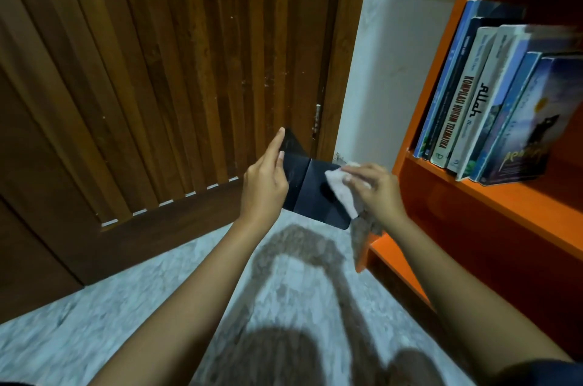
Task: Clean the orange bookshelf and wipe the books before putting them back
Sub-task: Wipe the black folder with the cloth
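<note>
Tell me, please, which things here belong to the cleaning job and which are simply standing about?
Job: left hand holding black bookend; right hand pressing cloth on it; orange bookshelf; books on its shelf.
Just there: wooden door; white wall; floor.

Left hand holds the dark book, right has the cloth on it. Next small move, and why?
Probably sweep the cloth leftward across the dark book toward the left hand. The right hand presses it only on the cover's right part, and faint pale marks show on its left section.
</note>
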A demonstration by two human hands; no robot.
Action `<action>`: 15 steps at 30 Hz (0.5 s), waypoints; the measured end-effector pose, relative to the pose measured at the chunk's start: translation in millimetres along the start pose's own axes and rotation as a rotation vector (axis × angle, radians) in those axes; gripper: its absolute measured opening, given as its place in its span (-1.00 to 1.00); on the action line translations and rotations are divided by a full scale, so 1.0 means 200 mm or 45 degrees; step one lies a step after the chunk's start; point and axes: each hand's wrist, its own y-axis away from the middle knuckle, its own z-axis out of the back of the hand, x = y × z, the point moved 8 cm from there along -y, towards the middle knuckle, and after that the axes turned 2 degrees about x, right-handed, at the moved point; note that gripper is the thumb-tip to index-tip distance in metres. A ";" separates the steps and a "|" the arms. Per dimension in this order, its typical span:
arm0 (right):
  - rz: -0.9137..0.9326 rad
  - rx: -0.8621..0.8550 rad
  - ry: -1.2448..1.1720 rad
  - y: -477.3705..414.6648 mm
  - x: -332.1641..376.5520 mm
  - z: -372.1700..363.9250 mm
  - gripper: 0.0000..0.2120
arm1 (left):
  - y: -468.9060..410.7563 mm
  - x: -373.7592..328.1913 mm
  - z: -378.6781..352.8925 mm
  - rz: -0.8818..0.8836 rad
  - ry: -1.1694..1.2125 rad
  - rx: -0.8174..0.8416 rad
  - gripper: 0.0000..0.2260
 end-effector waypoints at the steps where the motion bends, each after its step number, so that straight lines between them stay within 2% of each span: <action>1: -0.012 -0.041 0.016 -0.03 0.01 0.04 -0.81 | 0.00 0.00 0.00 -0.005 0.012 0.007 -0.60; 6: -0.068 -0.100 0.187 -0.04 -0.03 0.03 -0.82 | 0.02 -0.05 0.02 -0.066 0.149 -0.096 -0.63; 8: -0.044 -0.047 0.241 0.02 -0.04 -0.04 -0.82 | 0.03 -0.08 0.03 -0.091 0.160 -0.153 -0.64; 12: -0.030 0.195 0.252 0.19 -0.08 -0.22 -0.81 | 0.06 -0.06 0.04 -0.041 0.211 -0.199 -0.66; 15: -0.051 0.212 0.124 0.26 -0.09 -0.28 -0.83 | 0.09 -0.02 0.08 0.016 0.235 -0.311 -0.65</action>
